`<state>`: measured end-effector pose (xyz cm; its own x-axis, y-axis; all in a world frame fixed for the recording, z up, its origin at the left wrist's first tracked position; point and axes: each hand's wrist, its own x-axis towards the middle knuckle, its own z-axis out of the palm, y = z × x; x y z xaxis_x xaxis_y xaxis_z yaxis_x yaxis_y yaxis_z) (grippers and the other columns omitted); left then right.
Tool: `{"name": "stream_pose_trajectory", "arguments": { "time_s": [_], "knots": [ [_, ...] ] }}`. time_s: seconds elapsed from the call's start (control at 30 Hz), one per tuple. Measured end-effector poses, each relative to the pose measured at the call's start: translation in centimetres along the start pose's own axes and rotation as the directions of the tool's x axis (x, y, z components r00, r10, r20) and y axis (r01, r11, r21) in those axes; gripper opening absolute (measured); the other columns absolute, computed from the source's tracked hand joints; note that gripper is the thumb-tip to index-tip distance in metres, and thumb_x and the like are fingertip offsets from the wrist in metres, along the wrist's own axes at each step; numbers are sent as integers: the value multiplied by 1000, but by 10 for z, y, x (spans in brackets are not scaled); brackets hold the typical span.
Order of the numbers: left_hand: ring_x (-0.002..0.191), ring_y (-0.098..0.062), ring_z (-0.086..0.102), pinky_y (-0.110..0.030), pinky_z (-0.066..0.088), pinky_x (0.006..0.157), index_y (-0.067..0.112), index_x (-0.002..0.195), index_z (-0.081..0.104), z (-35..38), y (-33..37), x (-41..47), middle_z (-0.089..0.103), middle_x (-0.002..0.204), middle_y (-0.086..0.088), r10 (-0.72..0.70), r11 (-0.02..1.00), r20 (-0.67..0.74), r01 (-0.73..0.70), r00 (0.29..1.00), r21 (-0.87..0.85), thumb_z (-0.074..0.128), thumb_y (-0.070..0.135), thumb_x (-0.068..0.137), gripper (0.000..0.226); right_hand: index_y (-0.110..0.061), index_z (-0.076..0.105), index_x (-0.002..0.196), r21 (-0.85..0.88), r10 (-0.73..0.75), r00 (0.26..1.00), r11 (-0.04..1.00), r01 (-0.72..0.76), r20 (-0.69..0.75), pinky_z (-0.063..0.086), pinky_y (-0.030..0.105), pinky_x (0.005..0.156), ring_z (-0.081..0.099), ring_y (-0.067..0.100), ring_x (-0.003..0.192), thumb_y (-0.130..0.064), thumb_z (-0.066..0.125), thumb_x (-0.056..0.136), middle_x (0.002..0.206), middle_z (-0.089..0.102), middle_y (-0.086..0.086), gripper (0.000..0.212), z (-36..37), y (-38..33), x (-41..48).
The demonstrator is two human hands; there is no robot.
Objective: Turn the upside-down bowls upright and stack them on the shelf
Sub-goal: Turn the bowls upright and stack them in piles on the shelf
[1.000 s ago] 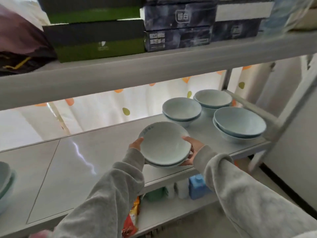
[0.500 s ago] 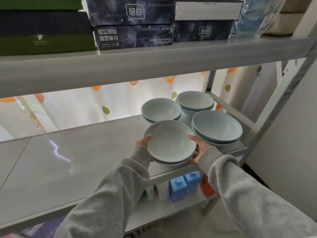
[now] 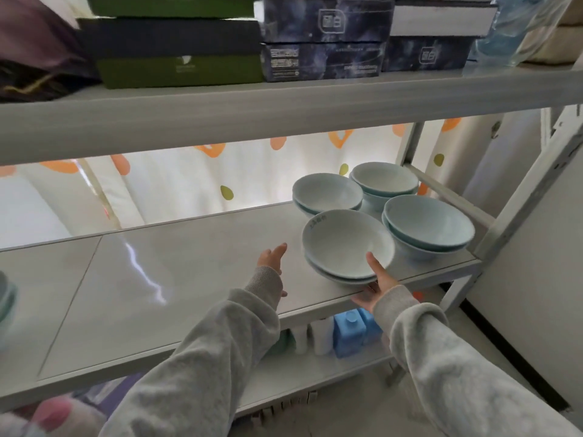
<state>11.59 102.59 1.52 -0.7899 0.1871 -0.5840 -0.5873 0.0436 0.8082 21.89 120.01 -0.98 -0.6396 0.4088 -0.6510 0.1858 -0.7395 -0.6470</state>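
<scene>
A stack of two pale blue-white bowls (image 3: 344, 244) stands upright near the front edge of the middle shelf (image 3: 189, 279). My right hand (image 3: 378, 282) grips its near right rim, thumb inside the top bowl and fingers under the stack. My left hand (image 3: 271, 258) hovers open just left of the stack, apart from it. Three more upright stacks stand behind: one at the back left (image 3: 328, 192), one at the back right (image 3: 383, 178), and one at the right (image 3: 429, 225).
Another bowl (image 3: 4, 298) shows at the far left edge of the shelf. Boxes (image 3: 321, 61) fill the upper shelf. Blue bottles (image 3: 347, 335) stand on the lower shelf. A shelf post (image 3: 533, 181) rises at the right.
The two-bowl stack has come down onto the shelf, closer to the other stacks. My left hand has let go and moved off to the left; my right hand stays on the rim.
</scene>
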Motion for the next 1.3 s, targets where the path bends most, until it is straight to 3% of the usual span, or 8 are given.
{"name": "stream_pose_trajectory", "arguments": {
  "time_s": [0.07, 0.2, 0.37, 0.57, 0.8, 1.0, 1.13, 1.3],
  "knots": [
    [135, -32, 34, -64, 38, 95, 14, 147, 26, -36, -5, -9, 31, 148, -9, -5, 1000, -2, 5, 1000, -10, 52, 37, 94, 63, -19, 28, 144, -2, -10, 1000, 1000, 10, -19, 40, 52, 103, 36, 25, 135, -42, 84, 59, 149, 34, 9, 104, 16, 27, -14],
    [137, -31, 33, -63, 38, 97, 16, 146, 27, -130, -20, -27, 30, 150, -7, -26, 998, -57, 23, 998, -63, 53, 37, 93, 62, -20, 9, 150, -78, 39, 997, 996, -34, 69, 27, 47, 114, 21, 22, 144, -49, 69, 75, 157, 17, 10, 100, 69, 97, -54],
    [133, -30, 40, -51, 40, 102, 13, 145, 28, -244, -37, -47, 32, 149, -6, -3, 996, -171, -12, 985, -83, 52, 39, 93, 63, -14, 14, 149, -13, 229, 945, 972, -233, 233, 13, 44, 119, 13, 23, 146, -64, 39, 89, 156, 21, 4, 82, 145, 181, -90],
    [132, -30, 40, -57, 40, 100, 16, 145, 30, -359, -43, -82, 32, 149, -6, 8, 967, -303, -85, 953, -242, 55, 34, 91, 62, -17, 11, 151, -285, 233, 911, 949, -136, 340, 24, 45, 116, 20, 23, 145, -44, 70, 77, 157, 17, 7, 98, 230, 254, -123],
    [121, -30, 49, -55, 43, 97, 9, 132, 43, -461, -74, -128, 47, 128, -12, -163, 884, -485, -91, 859, -459, 45, 17, 94, 39, -7, 11, 149, -441, 339, 837, 888, -134, 429, 26, 46, 116, 22, 27, 144, -39, 68, 80, 156, 19, 10, 95, 298, 323, -151],
    [124, -31, 46, -57, 42, 98, 19, 141, 35, -550, -67, -140, 45, 133, -10, -223, 802, -532, -156, 817, -576, 46, 53, 90, 63, -6, 13, 149, -475, 392, 809, 865, -162, 438, 29, 48, 113, 24, 26, 143, -40, 66, 81, 155, 20, 10, 93, 365, 390, -183],
    [103, -29, 50, -54, 45, 97, 15, 136, 42, -592, -47, -135, 52, 101, -5, -194, 859, -527, -117, 827, -499, 45, 64, 85, 71, -13, 23, 146, -417, 320, 846, 900, -129, 426, 41, 59, 100, 30, 30, 139, -42, 78, 61, 151, 31, 8, 105, 400, 413, -186],
    [123, -30, 46, -56, 45, 93, 24, 147, 28, -607, -23, -124, 41, 141, 0, -157, 860, -414, -82, 896, -503, 43, 72, 80, 84, -19, 21, 146, -392, 299, 889, 907, -152, 348, 43, 68, 88, 32, 36, 134, -41, 75, 71, 148, 31, 11, 95, 419, 426, -179]
  ]
}}
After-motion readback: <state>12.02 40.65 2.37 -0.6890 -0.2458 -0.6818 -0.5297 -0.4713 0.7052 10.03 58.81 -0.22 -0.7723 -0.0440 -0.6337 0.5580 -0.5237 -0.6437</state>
